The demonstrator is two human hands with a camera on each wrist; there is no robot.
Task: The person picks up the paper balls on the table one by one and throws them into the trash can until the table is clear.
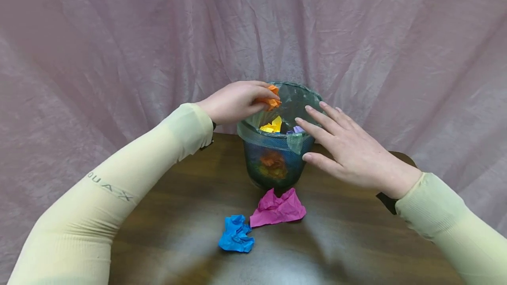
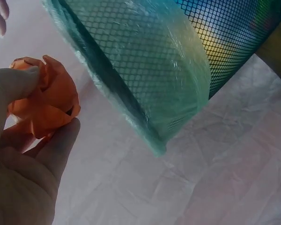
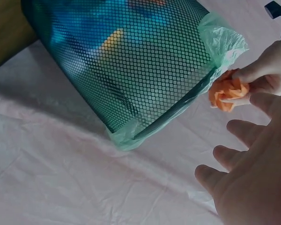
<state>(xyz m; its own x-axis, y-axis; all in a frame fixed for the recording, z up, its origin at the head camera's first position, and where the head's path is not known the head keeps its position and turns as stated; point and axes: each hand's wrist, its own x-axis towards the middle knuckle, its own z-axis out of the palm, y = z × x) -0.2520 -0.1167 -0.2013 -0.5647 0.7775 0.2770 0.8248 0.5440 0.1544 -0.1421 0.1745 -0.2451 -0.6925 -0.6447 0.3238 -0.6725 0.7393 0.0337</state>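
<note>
My left hand (image 1: 241,100) pinches a crumpled orange paper (image 2: 47,98) between thumb and fingers, over the left side of the bin's mouth. The mesh wastebasket (image 1: 277,144) is lined with a thin green plastic bag (image 2: 178,89) folded over its rim. Inside it show a yellow crumpled paper (image 1: 271,125) and a bit of purple paper (image 1: 298,129); more colours show through the mesh. With fingers spread and nothing held, my right hand (image 1: 348,148) hovers at the bin's right side. In front of the bin lie a crumpled pink paper (image 1: 279,208) and a crumpled blue paper (image 1: 236,234).
The bin stands on a dark brown wooden table (image 1: 178,228), toward its far edge. A draped pinkish curtain (image 1: 158,34) hangs close behind.
</note>
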